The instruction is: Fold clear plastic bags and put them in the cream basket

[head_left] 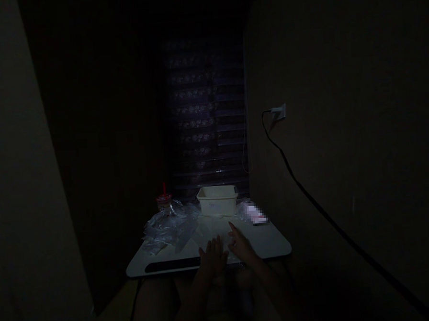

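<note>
My two hands are on the near side of the pale tub (219,207), close beside each other over the worktop (276,243). My left hand (213,257) has its fingers spread; my right hand (241,246) has the index finger stretched toward the tub, the others bent. It's too dark to tell whether I grip anything. Clear plastic bags (167,227) lie heaped left of the tub, with a cup with a red straw (164,200) behind them. A pixelated bright item (256,214) sits right of the tub.
</note>
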